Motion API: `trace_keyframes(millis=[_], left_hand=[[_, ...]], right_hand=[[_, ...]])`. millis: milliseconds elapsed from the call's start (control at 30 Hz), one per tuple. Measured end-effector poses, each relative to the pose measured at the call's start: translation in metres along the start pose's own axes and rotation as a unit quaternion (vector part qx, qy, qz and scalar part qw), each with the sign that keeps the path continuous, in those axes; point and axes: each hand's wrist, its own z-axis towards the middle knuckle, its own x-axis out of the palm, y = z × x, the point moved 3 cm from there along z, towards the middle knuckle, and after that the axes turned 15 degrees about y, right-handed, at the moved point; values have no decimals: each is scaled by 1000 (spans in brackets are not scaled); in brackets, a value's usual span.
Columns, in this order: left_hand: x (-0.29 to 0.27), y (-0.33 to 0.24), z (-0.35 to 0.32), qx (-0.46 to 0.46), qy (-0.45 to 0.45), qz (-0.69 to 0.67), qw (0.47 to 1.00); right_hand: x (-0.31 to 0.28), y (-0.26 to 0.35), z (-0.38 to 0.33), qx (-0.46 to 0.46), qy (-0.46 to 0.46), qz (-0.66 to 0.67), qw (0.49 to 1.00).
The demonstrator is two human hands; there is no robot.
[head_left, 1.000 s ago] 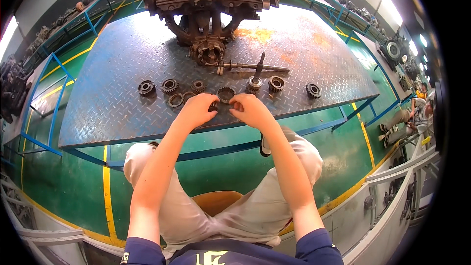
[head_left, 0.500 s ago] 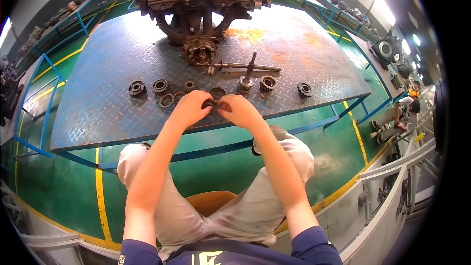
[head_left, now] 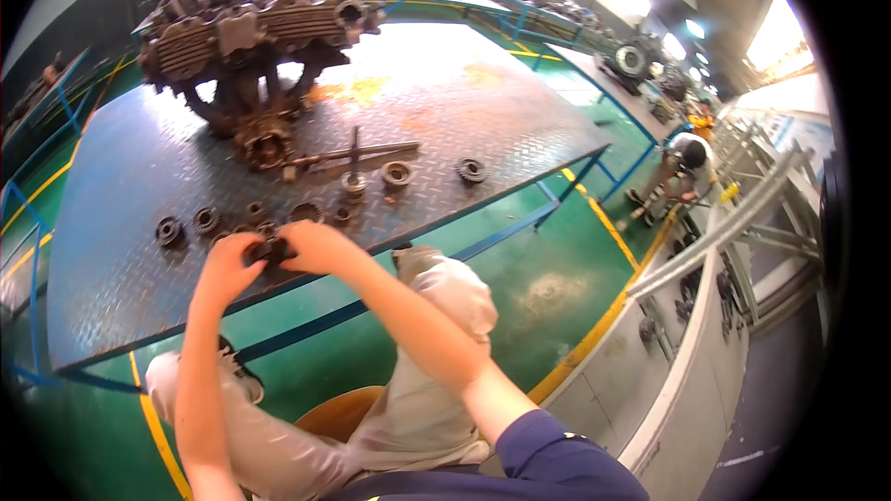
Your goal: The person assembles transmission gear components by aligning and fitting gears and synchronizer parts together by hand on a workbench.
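Workshop in view, gear work apart in pieces

The room is a workshop with a green floor (head_left: 548, 301) marked in yellow. The engine's support is a metal table (head_left: 520, 116) with a raised tread pattern. The engine (head_left: 251, 46) stands toward the table's far left. Well off to the engine's right, beyond the table, a bent co-worker (head_left: 685, 162) is partly visible. A long shaft (head_left: 367, 150) lies just beside the engine's lower end and runs off rightward; I see no gears fitted along it.

On the engine's near side, the left hand (head_left: 227, 264) and right hand (head_left: 316, 246) almost meet, fingertips pinching a dark part (head_left: 269, 250) between them. Fingers cover much of it, so whether it is one piece or two I cannot tell.

Nearer than the engine and to its right stand an upright shaft (head_left: 355, 144) rising from a gear, a round hub (head_left: 397, 174) and, farthest right, a toothed gear (head_left: 471, 171). In front of the engine's left part sit two gears (head_left: 170, 231). Sorting out looks done; joining the loose pieces seems largely left
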Motion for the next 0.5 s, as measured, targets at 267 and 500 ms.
trace_keyframes(millis=[267,500], left_hand=[[-14,-5,-21,-63,-6,45,997],[-21,12,-21,-129,20,-6,991]], right_hand=[[4,19,14,-19,-20,9,1000],[21,29,31,-6,22,12,1000]])
